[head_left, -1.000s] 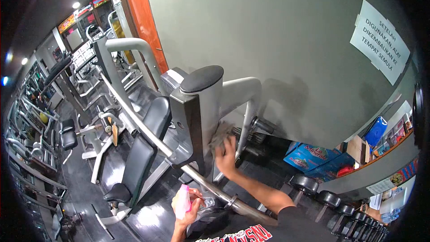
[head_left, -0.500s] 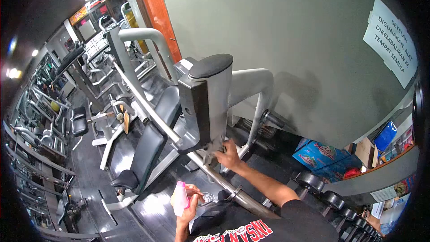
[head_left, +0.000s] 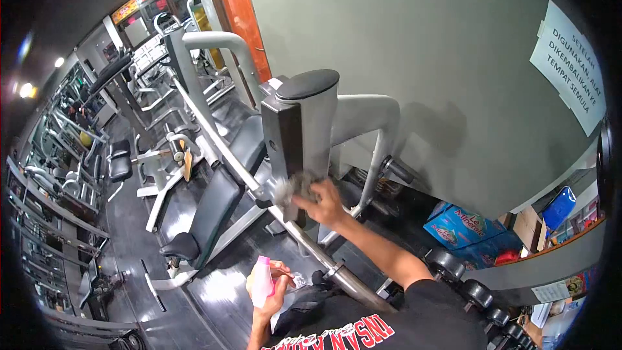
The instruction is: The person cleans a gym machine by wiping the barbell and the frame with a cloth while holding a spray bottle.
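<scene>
My left hand point(head_left: 278, 291) is wrapped round a pink bottle point(head_left: 262, 283), held upright low in the view in front of my shirt. A clear plastic piece point(head_left: 299, 280) shows beside those fingers; I cannot make out what it belongs to. My right hand point(head_left: 326, 205) presses a crumpled grey cloth point(head_left: 296, 188), blurred by motion, against the lower part of the exercise machine's upright point(head_left: 317, 133). A black pad point(head_left: 308, 84) tops that upright. Just below the cloth runs the machine's slanted metal bar point(head_left: 304, 238).
A black padded bench point(head_left: 223, 217) stands left of the upright. Dumbbells point(head_left: 476, 293) line a rack at lower right, near blue printed cartons point(head_left: 457, 230). Behind is a grey wall point(head_left: 414, 32) with a paper sign point(head_left: 570, 68). More gym machines point(head_left: 120, 155) fill the left side.
My right hand and the cloth have moved up and slightly left, from the base of the upright onto its lower face. My left hand still holds the bottle, and the view has shifted slightly.
</scene>
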`<act>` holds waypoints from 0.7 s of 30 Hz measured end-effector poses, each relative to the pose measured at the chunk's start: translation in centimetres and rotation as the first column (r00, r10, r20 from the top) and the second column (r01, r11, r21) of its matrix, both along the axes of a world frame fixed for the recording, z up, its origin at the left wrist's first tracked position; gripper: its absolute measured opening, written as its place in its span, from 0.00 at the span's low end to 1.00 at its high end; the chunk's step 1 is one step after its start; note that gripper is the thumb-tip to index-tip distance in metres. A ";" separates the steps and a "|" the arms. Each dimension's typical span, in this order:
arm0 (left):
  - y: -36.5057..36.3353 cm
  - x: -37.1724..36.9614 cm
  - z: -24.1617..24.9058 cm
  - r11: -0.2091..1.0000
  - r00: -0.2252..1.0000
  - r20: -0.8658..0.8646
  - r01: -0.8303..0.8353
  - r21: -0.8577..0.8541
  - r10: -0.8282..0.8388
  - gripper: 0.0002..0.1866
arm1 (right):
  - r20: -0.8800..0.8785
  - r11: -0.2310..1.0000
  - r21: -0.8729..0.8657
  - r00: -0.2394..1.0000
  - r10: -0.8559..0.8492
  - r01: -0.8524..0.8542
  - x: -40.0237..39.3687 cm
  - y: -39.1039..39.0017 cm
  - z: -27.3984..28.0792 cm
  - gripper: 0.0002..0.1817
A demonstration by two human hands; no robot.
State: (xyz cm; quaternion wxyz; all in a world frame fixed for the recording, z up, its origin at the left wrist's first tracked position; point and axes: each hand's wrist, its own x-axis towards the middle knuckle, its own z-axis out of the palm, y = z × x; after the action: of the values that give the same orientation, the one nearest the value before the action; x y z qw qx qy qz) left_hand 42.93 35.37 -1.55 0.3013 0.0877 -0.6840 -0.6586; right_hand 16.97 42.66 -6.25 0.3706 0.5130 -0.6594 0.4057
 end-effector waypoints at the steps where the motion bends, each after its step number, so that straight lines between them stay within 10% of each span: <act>1: 0.1 0.2 0.0 1.000 1.000 -0.012 -0.002 0.001 0.002 0.15 | -0.062 0.983 0.144 0.990 0.124 -0.114 -0.6 0.4 -3.9 0.19; 5: 0.7 1.1 -0.4 1.000 0.999 -0.047 0.000 0.028 0.001 0.15 | -0.278 0.955 0.255 0.935 0.219 -0.148 -2.6 1.2 -3.0 0.18; 10: 1.1 0.9 0.6 0.999 0.998 -0.048 0.049 -0.002 -0.049 0.15 | 0.052 0.970 0.073 0.972 0.228 -0.231 -4.9 -0.7 8.6 0.14; 12: 0.9 0.8 0.8 0.994 0.994 -0.075 0.080 0.074 -0.075 0.14 | -0.065 0.947 -0.316 0.994 -0.085 0.060 -3.6 -1.8 13.1 0.19; 15: -0.2 0.9 -0.1 0.996 0.992 -0.096 0.089 0.020 -0.087 0.14 | 0.078 0.926 -0.359 0.992 -0.094 0.116 -2.2 -2.3 11.7 0.21; 18: -1.2 1.0 0.9 0.993 0.989 -0.098 0.114 0.011 -0.112 0.14 | -0.161 0.990 -0.133 0.985 -0.060 0.039 -1.8 -1.2 0.4 0.21; 19: -1.8 1.3 1.2 0.992 0.987 -0.106 0.126 0.008 -0.124 0.14 | 0.260 0.999 -0.029 0.965 0.043 -0.037 -0.8 -0.3 -3.3 0.17; 20: -2.3 1.6 1.2 0.993 0.989 -0.090 0.120 -0.007 -0.120 0.14 | 0.257 0.982 0.168 0.965 0.045 -0.091 -0.2 1.1 -4.5 0.14; 21: -2.8 2.0 1.0 0.993 0.990 -0.074 0.115 -0.023 -0.117 0.14 | -0.112 0.935 0.340 0.983 0.148 -0.102 -1.8 2.6 -8.3 0.15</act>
State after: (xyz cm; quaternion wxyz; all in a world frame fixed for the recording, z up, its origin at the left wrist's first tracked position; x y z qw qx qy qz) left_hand 44.88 32.54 -0.50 0.2888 0.0203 -0.6821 -0.6715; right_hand 15.12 45.24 -14.59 0.2960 0.6356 -0.6576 0.2757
